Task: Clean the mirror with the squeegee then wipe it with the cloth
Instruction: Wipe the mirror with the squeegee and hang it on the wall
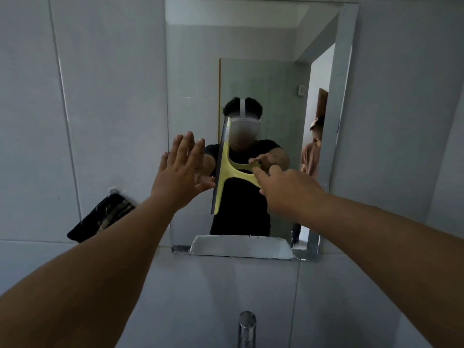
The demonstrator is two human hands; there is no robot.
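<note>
On the tiled wall straight ahead hangs the mirror [261, 46], a tall frameless pane above the sink area, seen from the head camera looking slightly up. Against its glass, near the middle and a little left of centre, stands the yellow squeegee [222, 172], its long blade upright and slightly tilted, the dark rubber edge on the left side touching the glass as far as can be told. Its forked handle runs off to the right, where the right hand [283, 189] closes around the end of it, fingers wrapped over the grip with the thumb on top. Just left of the blade, the left hand [180, 172] is raised with palm toward the mirror, fingers spread and straight, empty; whether it touches the glass cannot be told. Both bare forearms reach in from the lower corners.

Left of the mirror, lower down, a dark cloth [100, 218] hangs from a small wall hook [114, 191], well apart from both hands. At the bottom edge, below the mirror, the top of a chrome tap [247, 322] shows. Reflected in the glass are the person holding the squeegee and, at the right, an open doorway with a second figure standing in it.
</note>
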